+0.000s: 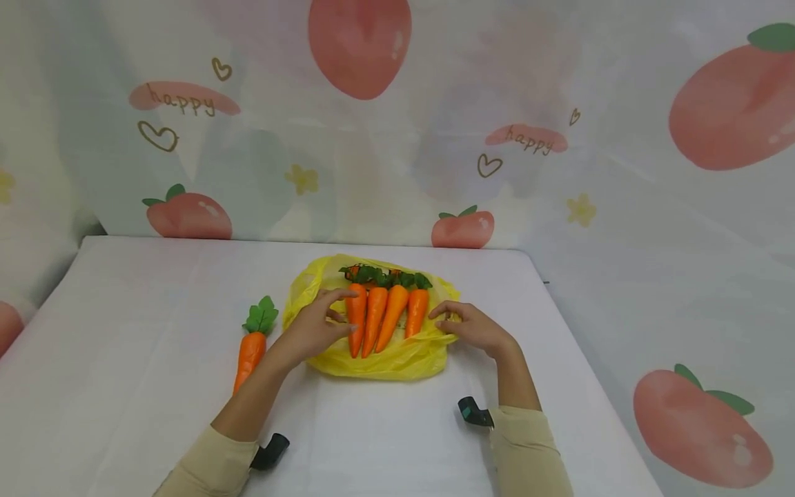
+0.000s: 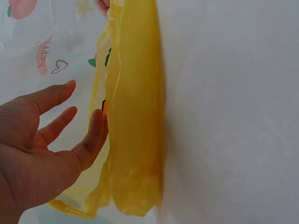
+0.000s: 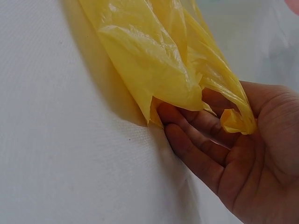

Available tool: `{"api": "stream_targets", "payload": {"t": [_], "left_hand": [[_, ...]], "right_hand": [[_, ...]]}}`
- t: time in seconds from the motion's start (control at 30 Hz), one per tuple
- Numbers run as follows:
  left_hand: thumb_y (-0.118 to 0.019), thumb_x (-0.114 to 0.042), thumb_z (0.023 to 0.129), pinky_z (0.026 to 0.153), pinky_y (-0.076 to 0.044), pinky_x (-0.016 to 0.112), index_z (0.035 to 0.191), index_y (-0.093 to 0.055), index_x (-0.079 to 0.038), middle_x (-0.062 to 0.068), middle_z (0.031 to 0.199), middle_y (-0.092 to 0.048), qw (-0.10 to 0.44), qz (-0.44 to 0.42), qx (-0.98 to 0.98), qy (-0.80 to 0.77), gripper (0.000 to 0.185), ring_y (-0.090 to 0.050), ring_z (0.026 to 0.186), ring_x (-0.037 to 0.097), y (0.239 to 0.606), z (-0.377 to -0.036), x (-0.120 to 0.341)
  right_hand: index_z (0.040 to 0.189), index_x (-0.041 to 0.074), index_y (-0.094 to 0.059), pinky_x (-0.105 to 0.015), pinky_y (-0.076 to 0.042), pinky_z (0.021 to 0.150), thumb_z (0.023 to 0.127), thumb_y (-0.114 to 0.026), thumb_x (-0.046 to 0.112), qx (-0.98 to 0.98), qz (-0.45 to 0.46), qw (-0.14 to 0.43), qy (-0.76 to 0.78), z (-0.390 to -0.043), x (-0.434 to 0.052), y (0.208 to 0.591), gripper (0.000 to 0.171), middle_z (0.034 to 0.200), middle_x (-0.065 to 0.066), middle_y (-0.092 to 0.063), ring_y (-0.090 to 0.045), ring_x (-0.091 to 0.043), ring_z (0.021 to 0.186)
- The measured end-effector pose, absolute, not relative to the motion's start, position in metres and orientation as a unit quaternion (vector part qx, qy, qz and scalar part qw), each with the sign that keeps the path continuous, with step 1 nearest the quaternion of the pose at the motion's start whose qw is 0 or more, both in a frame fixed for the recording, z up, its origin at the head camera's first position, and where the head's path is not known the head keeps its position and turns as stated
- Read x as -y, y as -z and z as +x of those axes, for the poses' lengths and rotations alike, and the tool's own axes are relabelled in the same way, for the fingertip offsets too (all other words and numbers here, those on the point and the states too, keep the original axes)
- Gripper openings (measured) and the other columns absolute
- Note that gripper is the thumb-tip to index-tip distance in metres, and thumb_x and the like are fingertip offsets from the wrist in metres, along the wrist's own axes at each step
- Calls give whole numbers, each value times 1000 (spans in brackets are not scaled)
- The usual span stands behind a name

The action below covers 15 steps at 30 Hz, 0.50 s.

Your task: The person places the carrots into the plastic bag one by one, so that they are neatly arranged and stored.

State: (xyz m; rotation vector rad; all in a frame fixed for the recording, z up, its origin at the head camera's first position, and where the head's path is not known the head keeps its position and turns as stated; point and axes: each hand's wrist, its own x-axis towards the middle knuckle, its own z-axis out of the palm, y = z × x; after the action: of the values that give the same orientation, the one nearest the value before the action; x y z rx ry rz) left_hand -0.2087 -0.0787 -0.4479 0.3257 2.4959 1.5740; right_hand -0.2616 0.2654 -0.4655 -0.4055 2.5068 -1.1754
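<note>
**Carrots on bag, loose carrot to the left**

Four carrots (image 1: 385, 317) lie on the yellow bag (image 1: 373, 362), tips toward the person. Left hand (image 1: 319, 324), fingers spread, touches the leftmost; right hand (image 1: 468, 326) rests relaxed on the bag's edge. A fifth carrot (image 1: 250, 351) (nearest the left arm) lies beside the bag.

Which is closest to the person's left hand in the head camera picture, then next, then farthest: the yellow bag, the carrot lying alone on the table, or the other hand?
From the left hand:
1. The yellow bag, right under its fingers, touching.
2. The lone carrot, on the table just to the hand's left.
3. The right hand, across the bag on its far side.
</note>
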Motion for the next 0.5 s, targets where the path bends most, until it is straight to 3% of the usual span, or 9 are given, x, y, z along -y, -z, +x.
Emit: {"api": "stream_targets", "payload": {"t": [0.5], "left_hand": [[-77,-11,94,81,-58,35,145,-59,-16,13,141,-56,82,139,-850,-501,54,-62,107,25,443,-184,101]], "right_hand": [[122,10,-70,-43,-44,90,106,-58,15,-883,-147,168,414,-261,-267,466,21,106,-11,-59,-50,-31,107]]}}
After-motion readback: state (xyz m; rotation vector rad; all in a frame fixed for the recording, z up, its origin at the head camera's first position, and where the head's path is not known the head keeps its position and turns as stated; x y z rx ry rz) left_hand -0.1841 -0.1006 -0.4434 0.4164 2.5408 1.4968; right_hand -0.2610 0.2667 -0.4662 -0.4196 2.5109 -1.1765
